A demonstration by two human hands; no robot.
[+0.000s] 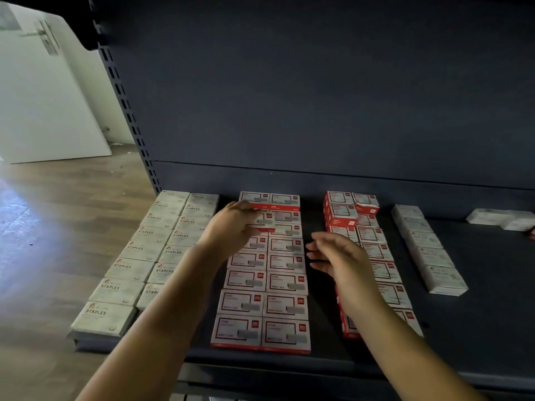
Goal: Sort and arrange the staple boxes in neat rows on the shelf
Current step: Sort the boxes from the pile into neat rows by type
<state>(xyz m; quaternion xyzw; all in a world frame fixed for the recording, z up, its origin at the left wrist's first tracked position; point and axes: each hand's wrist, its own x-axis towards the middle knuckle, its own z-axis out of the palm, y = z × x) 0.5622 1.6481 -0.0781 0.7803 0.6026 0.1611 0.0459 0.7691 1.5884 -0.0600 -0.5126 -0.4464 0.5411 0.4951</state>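
A dark shelf (477, 328) is seen from above, with staple boxes laid out on it in rows running front to back. On the far left sit two rows of grey boxes (139, 264) marked STAPLES. In the middle, a double row of red-and-white boxes (263, 308) is packed edge to edge. The left hand (231, 230) is stretched over the back part of that block, and one red-and-white box (262, 219) is gripped there, fingers curled over its far edge, raised a bit above the row under it. The right hand (338, 256) is held loose just right of the middle block, in the gap between it and another double row of red boxes (373, 241); its fingers are spread and relaxed, nothing held, nothing touched as far as can be seen. Further right a single row of white boxes (428, 250) is lined up, and a couple of white boxes (500, 218) are left loose near the back right corner.
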